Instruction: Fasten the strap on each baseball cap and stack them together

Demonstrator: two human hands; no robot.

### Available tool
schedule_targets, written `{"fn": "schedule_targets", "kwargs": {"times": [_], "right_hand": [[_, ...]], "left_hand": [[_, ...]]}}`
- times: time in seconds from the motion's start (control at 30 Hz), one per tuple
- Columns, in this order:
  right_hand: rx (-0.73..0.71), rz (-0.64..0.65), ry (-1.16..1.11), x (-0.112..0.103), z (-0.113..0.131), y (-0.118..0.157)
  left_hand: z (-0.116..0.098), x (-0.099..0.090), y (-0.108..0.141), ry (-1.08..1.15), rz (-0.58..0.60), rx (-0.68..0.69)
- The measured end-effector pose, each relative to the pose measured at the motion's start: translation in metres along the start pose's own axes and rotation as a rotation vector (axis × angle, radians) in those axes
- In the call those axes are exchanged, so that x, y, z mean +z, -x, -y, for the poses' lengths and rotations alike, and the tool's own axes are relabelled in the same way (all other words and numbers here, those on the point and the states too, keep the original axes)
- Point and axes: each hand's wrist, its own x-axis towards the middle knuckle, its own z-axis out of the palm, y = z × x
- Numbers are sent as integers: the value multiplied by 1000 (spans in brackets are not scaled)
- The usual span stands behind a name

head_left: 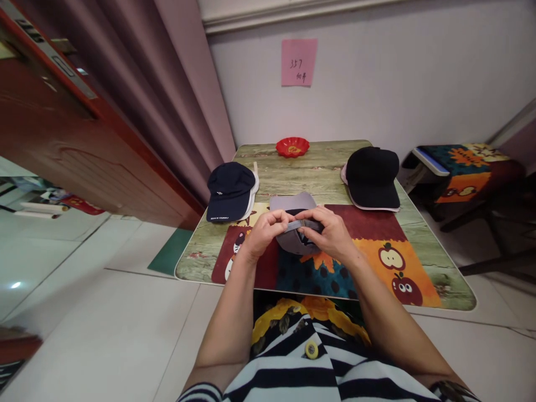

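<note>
A grey cap is held over the mat near the table's front edge, its brim pointing away from me. My left hand pinches the left part of the cap's back strap between thumb and fingers. On the other side, my right hand grips the strap near its small buckle. The two hands almost touch at the fingertips. A navy cap lies on top of a white one at the table's left. At the right, a black cap covers a lighter one.
A red scalloped dish stands at the back of the wooden-patterned table. The colourful mat lies along its front half. A pink note is on the wall. To the right is a dark stool with a patterned cover.
</note>
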Motion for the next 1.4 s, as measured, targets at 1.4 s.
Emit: {"fn": "schedule_targets", "kwargs": {"times": [1.4], "right_hand": [[590,-98,-898,-3,20,2]], "left_hand": [[15,21,-3,-205,-111,193]]}}
